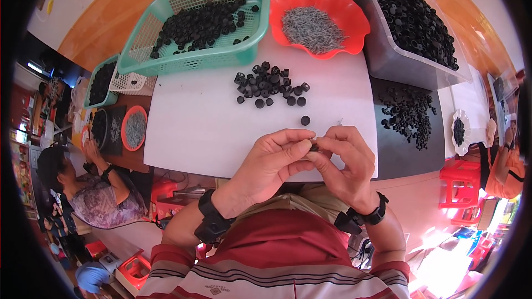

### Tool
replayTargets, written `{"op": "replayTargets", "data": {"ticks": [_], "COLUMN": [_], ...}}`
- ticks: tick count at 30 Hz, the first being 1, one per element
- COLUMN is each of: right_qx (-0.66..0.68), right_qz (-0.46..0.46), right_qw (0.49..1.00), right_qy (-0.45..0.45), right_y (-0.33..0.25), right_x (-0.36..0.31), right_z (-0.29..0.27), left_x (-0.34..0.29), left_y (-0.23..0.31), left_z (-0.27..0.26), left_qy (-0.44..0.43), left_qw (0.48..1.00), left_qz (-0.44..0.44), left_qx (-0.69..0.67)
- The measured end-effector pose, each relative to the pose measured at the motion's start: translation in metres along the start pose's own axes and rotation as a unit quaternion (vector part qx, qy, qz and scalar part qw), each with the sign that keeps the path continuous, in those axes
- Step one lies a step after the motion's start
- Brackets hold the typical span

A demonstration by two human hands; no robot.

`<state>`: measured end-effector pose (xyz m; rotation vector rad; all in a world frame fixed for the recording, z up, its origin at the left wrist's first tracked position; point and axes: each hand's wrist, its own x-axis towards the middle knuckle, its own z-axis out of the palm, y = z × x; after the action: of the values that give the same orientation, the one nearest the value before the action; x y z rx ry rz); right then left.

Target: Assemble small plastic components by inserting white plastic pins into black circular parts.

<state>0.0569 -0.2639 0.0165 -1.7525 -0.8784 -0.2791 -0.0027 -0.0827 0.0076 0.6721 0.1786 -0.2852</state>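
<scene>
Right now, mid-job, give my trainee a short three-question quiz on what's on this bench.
1. True or false: the red scalloped bowl holds thin grey metal pins.
2. What sits pinched between both hands?
3. Which container is nearest the loose pile of caps? A) teal mesh basket B) clear tub

Key:
1. True.
2. A small black cap, held by the left hand and right hand.
3. A.

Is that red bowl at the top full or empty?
Partly full: the red bowl holds a grey heap of small metal pins, with its rim bare.
</scene>
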Motion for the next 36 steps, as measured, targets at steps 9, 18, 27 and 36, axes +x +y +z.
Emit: {"op": "replayTargets", "data": {"ticks": [9, 18, 27, 36], "right_qx": [-0.054, -0.089, -0.057, -0.026], "right_qz": [-0.052, -0.069, -0.034, -0.012], "right_qw": [0.996, 0.993, 0.996, 0.998], "right_qy": [0.042, 0.036, 0.052, 0.050], "right_y": [0.008, 0.010, 0.009, 0.012], "right_x": [-0.009, -0.015, -0.017, -0.018], "right_z": [0.006, -0.003, -0.014, -0.016], "left_x": [0.002, 0.000, 0.032, 0.037], "left_y": [-0.006, -0.004, 0.006, 0.006], "left_z": [0.004, 0.014, 0.005, 0.000], "left_qy": [0.004, 0.090, 0.145, 0.107], "left_qw": [1.000, 0.953, 0.544, 0.527], "left_qz": [0.016, 0.123, 0.336, 0.337], "left_qx": [0.001, 0.264, 0.755, 0.773]}}
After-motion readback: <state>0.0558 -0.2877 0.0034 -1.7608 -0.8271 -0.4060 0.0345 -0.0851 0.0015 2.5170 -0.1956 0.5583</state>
